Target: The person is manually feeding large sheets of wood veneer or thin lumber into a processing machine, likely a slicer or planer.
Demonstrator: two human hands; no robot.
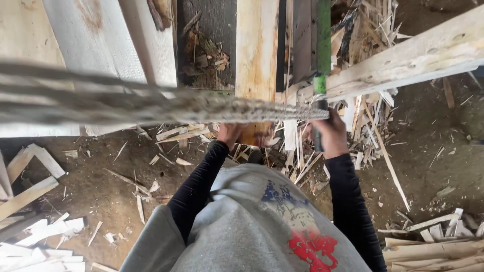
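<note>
Gripping the lower end of an upright pale plank (256, 55), left hand (229, 132) is closed on its stained bottom edge. Right hand (330, 133) is clamped around a green-and-grey handle (320, 85) just right of the plank. Blurred rope (151, 103) crosses above both hands. Wood offcuts (40, 236) litter the dirt floor (428, 166) below-left.

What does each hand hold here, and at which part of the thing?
Left hand grips the lower end of the upright pale wooden plank. Right hand grips the dark handle of the green-shafted tool.
</note>
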